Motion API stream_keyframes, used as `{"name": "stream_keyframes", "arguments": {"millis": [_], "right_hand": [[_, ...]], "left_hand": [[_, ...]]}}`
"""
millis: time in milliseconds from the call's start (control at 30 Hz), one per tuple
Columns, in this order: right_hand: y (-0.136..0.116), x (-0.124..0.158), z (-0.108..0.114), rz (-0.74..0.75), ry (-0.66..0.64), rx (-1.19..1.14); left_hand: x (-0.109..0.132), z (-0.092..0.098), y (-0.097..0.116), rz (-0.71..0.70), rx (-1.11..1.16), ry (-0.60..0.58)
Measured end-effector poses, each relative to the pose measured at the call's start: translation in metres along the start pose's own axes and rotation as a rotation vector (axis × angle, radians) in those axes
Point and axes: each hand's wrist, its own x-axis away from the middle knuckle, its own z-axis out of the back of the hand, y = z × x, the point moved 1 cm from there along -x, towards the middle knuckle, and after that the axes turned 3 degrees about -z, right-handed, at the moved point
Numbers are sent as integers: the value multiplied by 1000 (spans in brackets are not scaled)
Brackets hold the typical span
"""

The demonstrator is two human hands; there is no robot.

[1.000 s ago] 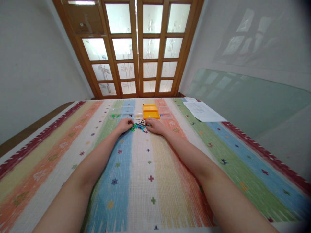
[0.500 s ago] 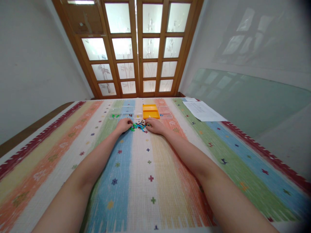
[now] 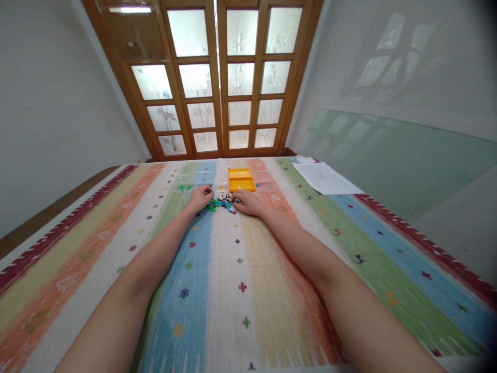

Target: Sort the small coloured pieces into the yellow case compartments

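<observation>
A loose pile of small green, blue and dark pieces [image 3: 222, 202] lies on the cloth between my hands; they are too small to name. My left hand [image 3: 201, 198] is closed in a pinch at the pile's left side, just in front of a clear plastic tray [image 3: 176, 178] that has a few green pieces in it. On the pile's right edge rests my right hand [image 3: 248, 201], its fingers curled down among the pieces. What either hand holds is hidden. Directly behind my right hand sits a yellow two-part tray [image 3: 241, 185].
Another clear tray [image 3: 267, 178] with a few blue pieces stands right of the yellow one. Printed paper sheets [image 3: 324, 177] lie at the far right of the striped tablecloth [image 3: 229, 274]. Wooden glazed doors [image 3: 221, 103] rise behind the table, with a glass panel [image 3: 373, 160] along the right.
My left hand has lifted slightly away from the pile, toward the clear tray behind it, uncovering more green pieces. My right hand stays in about the same place.
</observation>
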Motion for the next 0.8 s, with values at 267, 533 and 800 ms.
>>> {"name": "stream_keyframes", "arguments": {"millis": [267, 533, 800], "right_hand": [[3, 0, -3, 21, 8, 19], [3, 1, -3, 41, 8, 17], [2, 0, -2, 28, 5, 11]], "left_hand": [[-38, -4, 10, 23, -52, 8], [-52, -15, 21, 79, -102, 73], [-33, -16, 18, 51, -119, 59]]}}
